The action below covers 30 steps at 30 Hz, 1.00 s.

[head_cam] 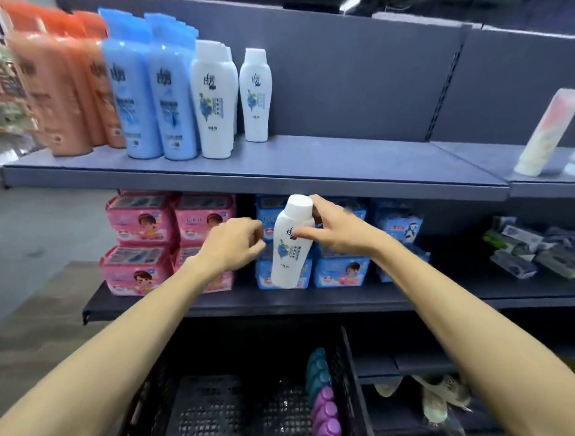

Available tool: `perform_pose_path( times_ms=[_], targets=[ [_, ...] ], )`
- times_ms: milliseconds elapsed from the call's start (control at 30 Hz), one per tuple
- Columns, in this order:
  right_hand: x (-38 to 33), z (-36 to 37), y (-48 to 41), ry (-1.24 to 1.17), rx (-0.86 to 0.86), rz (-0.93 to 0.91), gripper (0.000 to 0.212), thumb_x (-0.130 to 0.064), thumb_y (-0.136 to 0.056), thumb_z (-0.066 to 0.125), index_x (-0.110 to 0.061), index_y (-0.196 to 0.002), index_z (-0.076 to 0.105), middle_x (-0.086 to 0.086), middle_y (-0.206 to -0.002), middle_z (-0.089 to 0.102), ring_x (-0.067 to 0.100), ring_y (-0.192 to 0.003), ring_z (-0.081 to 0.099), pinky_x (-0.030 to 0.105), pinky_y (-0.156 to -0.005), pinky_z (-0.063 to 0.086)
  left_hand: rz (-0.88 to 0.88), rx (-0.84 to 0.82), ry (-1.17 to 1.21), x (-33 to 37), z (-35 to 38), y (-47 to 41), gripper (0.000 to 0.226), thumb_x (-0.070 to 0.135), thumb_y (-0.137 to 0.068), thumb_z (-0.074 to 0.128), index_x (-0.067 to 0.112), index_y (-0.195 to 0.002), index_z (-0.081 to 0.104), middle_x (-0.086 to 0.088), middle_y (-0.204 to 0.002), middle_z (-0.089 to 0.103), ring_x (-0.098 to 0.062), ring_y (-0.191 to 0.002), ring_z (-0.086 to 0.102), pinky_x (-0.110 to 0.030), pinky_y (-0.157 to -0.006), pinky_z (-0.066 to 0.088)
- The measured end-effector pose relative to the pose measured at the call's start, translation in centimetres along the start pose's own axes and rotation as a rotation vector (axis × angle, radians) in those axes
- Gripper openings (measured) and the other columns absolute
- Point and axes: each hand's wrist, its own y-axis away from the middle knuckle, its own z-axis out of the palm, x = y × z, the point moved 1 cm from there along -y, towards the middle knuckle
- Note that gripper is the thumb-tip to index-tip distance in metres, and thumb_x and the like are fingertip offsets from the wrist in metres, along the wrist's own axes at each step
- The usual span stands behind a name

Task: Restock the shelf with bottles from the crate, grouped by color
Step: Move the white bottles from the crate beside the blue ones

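Right hand (338, 230) grips white bottle (291, 247) near cap; left hand (235, 245) loosely curled, empty. Rigid, smooth, probably slippery; hold mid-body.

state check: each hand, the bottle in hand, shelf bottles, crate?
right hand: gripping the white bottle, upright, in the air
left hand: fingers curled, beside the bottle, no contact visible
top shelf: orange, blue, white bottles standing grouped; right part bare
crate: teal and purple bottles left along right wall
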Motion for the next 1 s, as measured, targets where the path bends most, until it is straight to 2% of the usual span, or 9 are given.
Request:
perform_pose_path(
  times_ms=[100,200,367,467,533,633,767,900,1000],
  targets=[
    [-1.6,-2.3,-0.5,-0.013,-0.004,-0.033,0.048,-0.045,-0.089,0.069,-0.02,-0.125,0.049,-0.005,-0.12,0.066,0.016,-0.11,0.064,0.038,-0.09,0.055,0.031,0.06,0.003,0.3,-1.8,-0.6,0.006,0.028,-0.082,0.058,0.022,-0.082,0.058,0.006,-0.08,0.054,-0.021,-0.075,0.053,-0.031,-0.061,0.039],
    [-2.8,-3.9,-1.0,-0.028,0.004,-0.044,0.046,-0.042,-0.091,0.068,-0.019,-0.126,0.049,-0.005,-0.12,0.066,0.013,-0.109,0.065,0.043,-0.094,0.054,0.031,0.104,-0.025,0.5,-3.2,-1.0,0.004,0.028,-0.083,0.058,0.025,-0.082,0.056,0.008,-0.08,0.053,-0.018,-0.073,0.048,-0.032,-0.063,0.04],
    [-4.5,-6.5,-2.0,-0.038,0.022,-0.078,0.041,-0.033,-0.095,0.068,-0.016,-0.127,0.049,-0.004,-0.121,0.067,0.01,-0.109,0.066,0.042,-0.098,0.053,0.069,0.145,-0.049,0.9,-5.0,-1.6,0.006,0.026,-0.08,0.059,0.022,-0.079,0.054,0.007,-0.077,0.06,-0.025,-0.075,0.056,-0.035,-0.064,0.046],
    [-5.7,-7.8,-2.3,-0.079,0.034,-0.098,0.039,-0.028,-0.096,0.067,-0.014,-0.127,0.049,-0.002,-0.121,0.068,0.009,-0.109,0.067,0.036,-0.096,0.055,0.104,0.218,-0.052,1.5,-6.5,-2.2,0.008,0.025,-0.081,0.059,0.021,-0.078,0.053,0.008,-0.074,0.056,-0.023,-0.072,0.053,-0.032,-0.06,0.04],
    [-6.5,-8.7,-2.7,-0.09,0.053,-0.123,0.038,-0.025,-0.096,0.066,-0.011,-0.127,0.049,0.0,-0.122,0.068,0.011,-0.11,0.067,0.035,-0.094,0.055,0.117,0.245,-0.081,1.9,-7.8,-2.9,0.008,0.027,-0.081,0.058,0.02,-0.079,0.054,0.006,-0.075,0.058,-0.023,-0.073,0.055,-0.032,-0.061,0.042],
    [-8.0,-10.2,-3.3,-0.051,0.058,-0.154,0.039,-0.026,-0.096,0.066,-0.01,-0.127,0.048,0.001,-0.122,0.067,0.015,-0.111,0.066,0.037,-0.093,0.056,0.071,0.296,-0.134,2.2,-10.1,-4.0,0.009,0.03,-0.084,0.057,0.021,-0.08,0.054,0.005,-0.081,0.062,-0.022,-0.076,0.056,-0.034,-0.064,0.045],
    [-10.0,-12.2,-4.1,-0.022,0.049,-0.182,0.042,-0.029,-0.096,0.065,-0.011,-0.13,0.046,0.0,-0.123,0.067,0.015,-0.111,0.066,0.038,-0.093,0.057,0.024,0.327,-0.193,2.1,-13.5,-5.6,0.011,0.029,-0.084,0.056,0.02,-0.078,0.055,0.005,-0.08,0.063,-0.02,-0.075,0.053,-0.031,-0.063,0.036],
    [-11.6,-13.6,-4.9,-0.084,0.041,-0.21,0.04,-0.023,-0.098,0.063,-0.007,-0.13,0.044,0.001,-0.123,0.065,0.013,-0.11,0.066,0.033,-0.088,0.059,0.012,0.321,-0.244,2.2,-16.1,-6.8,0.014,0.028,-0.086,0.056,0.021,-0.074,0.051,0.006,-0.075,0.058,-0.021,-0.071,0.05,-0.03,-0.061,0.032],
    [-12.4,-14.1,-6.0,-0.032,0.072,-0.224,0.041,-0.027,-0.097,0.065,-0.009,-0.128,0.046,0.002,-0.123,0.065,0.015,-0.111,0.066,0.038,-0.093,0.056,-0.02,0.313,-0.334,2.5,-17.4,-7.7,0.014,0.027,-0.086,0.055,0.022,-0.075,0.049,0.004,-0.076,0.057,-0.024,-0.07,0.048,-0.03,-0.062,0.033]
  ],
)
